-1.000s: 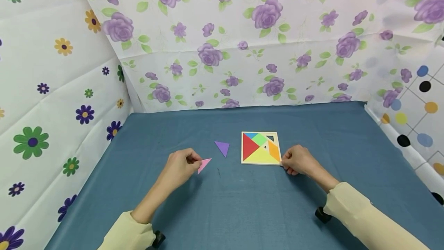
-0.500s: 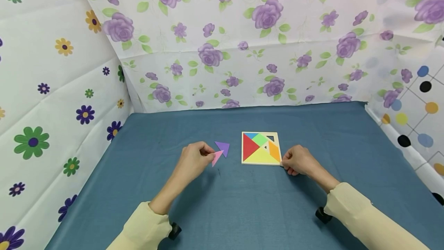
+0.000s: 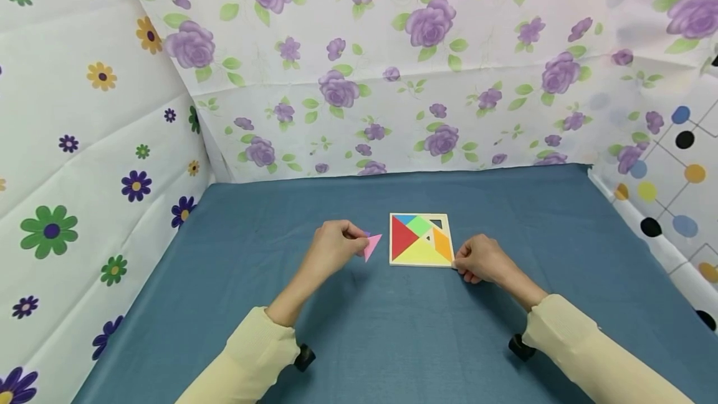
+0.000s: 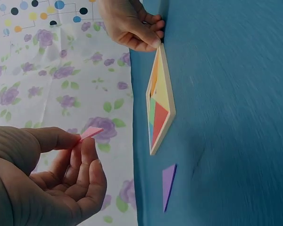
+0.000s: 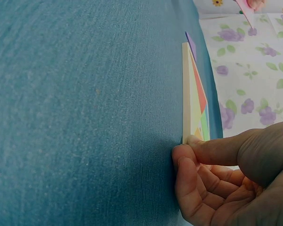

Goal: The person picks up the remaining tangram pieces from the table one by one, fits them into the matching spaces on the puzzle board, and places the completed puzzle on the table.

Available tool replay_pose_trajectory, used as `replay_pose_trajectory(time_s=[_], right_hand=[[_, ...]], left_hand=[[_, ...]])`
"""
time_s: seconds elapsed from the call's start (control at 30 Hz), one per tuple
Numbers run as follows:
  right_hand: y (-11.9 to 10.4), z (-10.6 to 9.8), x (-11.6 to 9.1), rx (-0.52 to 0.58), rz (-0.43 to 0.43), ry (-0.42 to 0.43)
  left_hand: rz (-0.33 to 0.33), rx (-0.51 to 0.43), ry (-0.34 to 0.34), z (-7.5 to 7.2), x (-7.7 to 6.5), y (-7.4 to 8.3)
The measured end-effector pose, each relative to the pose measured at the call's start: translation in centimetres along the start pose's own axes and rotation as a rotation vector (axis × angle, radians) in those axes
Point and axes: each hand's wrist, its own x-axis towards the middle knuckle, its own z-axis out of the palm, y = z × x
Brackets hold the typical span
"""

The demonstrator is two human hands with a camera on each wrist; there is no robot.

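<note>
My left hand [image 3: 335, 247] pinches a pink triangle tangram piece [image 3: 373, 247] between thumb and fingertips, raised above the cloth just left of the puzzle board. A purple triangle piece [image 4: 168, 187] lies on the cloth below it, mostly hidden by the hand in the head view. The square wooden tangram board [image 3: 421, 265] lies flat, holding red, yellow, blue, green and orange pieces. Dark triangular gaps show at its upper right and near its middle. At the board's near right corner, my right hand [image 3: 483, 259] pinches the frame between thumb and fingers.
Blue cloth [image 3: 426, 335] covers the table. A floral sheet [image 3: 348, 105] hangs along the back edge, with patterned sheets at left and right. Each wrist wears a black device, such as the one on the right wrist [image 3: 521, 347].
My left hand has carried the pink triangle right and away from me, passing over the purple piece toward the board. The right hand stays at the board's corner.
</note>
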Motion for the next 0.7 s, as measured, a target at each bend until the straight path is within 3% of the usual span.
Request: replay_pose_trajectory(time_s=[0.4,0.7], right_hand=[[-0.1,0.0,0.0,0.001,0.005,0.003],[-0.2,0.0,-0.1,-0.002,0.000,0.001]], left_hand=[[-0.062,-0.168,-0.071,3.5,2.8,1.1],[-0.087,-0.136,-0.038,6.4,4.7,2.1]])
